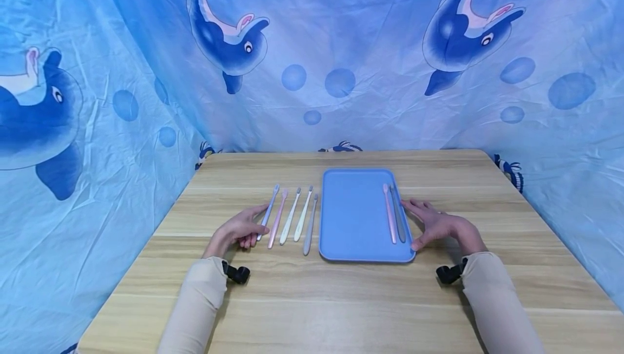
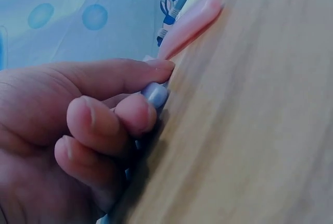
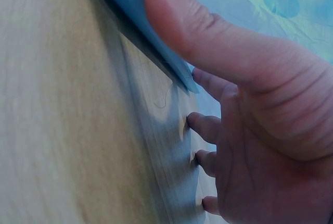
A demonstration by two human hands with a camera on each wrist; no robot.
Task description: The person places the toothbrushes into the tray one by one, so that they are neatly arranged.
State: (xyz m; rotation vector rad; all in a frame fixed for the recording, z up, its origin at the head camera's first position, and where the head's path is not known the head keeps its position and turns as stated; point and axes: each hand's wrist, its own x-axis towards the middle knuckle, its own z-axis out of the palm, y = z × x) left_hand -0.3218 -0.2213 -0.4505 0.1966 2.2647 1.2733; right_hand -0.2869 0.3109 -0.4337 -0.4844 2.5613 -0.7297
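Observation:
My left hand (image 1: 246, 227) pinches a blue toothbrush (image 1: 271, 201) between thumb and fingers. In the left wrist view its rounded handle end (image 2: 156, 95) shows at the fingertips, close to the wood. Just right of it a pink toothbrush (image 1: 277, 221) begins a row with two pale whitish-green toothbrushes (image 1: 290, 218) and a grey-blue toothbrush (image 1: 309, 229). My right hand (image 1: 439, 225) rests at the right side of a blue tray (image 1: 351, 218), fingers spread and thumb at its near corner. Inside the tray, along that side, lie a pink toothbrush (image 1: 390, 217) and a dark grey toothbrush (image 1: 398, 218).
The wooden table (image 1: 317, 305) carries everything and reaches back to a blue curtain (image 1: 312, 40) printed with dolphins and bubbles. Another curtain side hangs along the left. Black wrist cameras (image 1: 236, 274) sit at both cuffs, low over the tabletop.

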